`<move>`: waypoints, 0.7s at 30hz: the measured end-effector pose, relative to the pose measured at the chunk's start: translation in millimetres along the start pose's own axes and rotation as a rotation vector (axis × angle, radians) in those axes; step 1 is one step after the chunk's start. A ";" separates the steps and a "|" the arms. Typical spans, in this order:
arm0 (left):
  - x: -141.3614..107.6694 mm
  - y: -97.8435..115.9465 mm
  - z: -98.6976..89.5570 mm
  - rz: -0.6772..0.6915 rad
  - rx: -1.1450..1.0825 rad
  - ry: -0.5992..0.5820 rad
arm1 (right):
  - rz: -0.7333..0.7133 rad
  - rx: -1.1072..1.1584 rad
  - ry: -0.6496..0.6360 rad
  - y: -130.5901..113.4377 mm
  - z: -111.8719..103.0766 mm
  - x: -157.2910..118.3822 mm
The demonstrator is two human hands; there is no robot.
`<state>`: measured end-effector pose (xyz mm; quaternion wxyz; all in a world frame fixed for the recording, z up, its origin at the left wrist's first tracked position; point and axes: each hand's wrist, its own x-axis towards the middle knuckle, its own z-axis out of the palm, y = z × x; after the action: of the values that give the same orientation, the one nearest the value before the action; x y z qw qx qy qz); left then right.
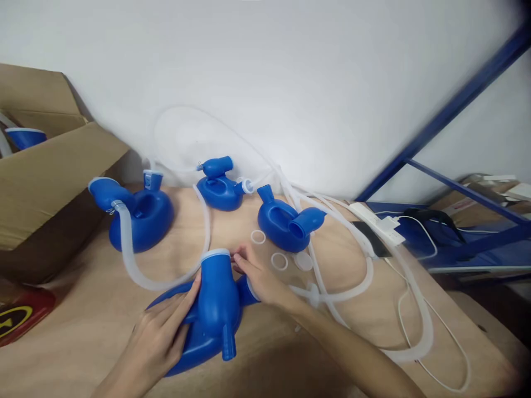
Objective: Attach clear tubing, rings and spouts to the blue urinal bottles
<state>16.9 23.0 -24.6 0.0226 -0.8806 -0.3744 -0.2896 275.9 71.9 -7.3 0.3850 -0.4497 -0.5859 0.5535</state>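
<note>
A blue plastic urinal bottle [194,348] lies on the wooden table in front of me. Its wide funnel-shaped piece [218,298] points away and has a white ring [215,254] around its mouth. My left hand [160,331] is closed on the bottle, thumb along the funnel's left side, the fingertips partly hidden. At the ring's right edge my right hand [253,271] has its fingers curled and pinched, touching the rim. Below that hand a second blue neck [248,291] sticks out to the right.
Three more blue bottles [141,221] [219,190] [282,224] stand farther back, among clear hoses [133,265]. Loose white rings [279,261] and a white disc cap [303,261] lie right of centre. A cardboard box [53,188] is at left, a power strip [375,221] at right.
</note>
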 end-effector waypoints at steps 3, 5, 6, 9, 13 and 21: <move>-3.2 0.3 2.1 -0.009 -0.024 -0.008 | 0.039 0.012 0.031 -5.6 2.2 -3.7; -2.8 1.5 2.5 -0.011 -0.034 0.006 | 0.023 -0.047 0.024 -13.3 2.2 -8.5; -1.8 2.2 2.2 -0.005 -0.038 0.019 | 0.009 -0.086 0.014 -17.5 1.5 -10.7; 2.6 4.1 0.3 0.021 -0.047 0.035 | -0.078 -0.202 -0.065 -28.2 -3.8 -14.0; 4.0 4.1 -0.6 -0.019 -0.052 0.014 | -0.182 -0.279 -0.252 -35.3 -11.9 -12.0; 2.4 0.4 2.7 -0.123 0.033 -0.034 | -0.047 -0.048 -0.020 7.3 -1.9 10.8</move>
<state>19.8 25.0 -25.5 0.0130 -0.8602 -0.4328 -0.2694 275.3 82.7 -14.9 0.3811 -0.4395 -0.6133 0.5343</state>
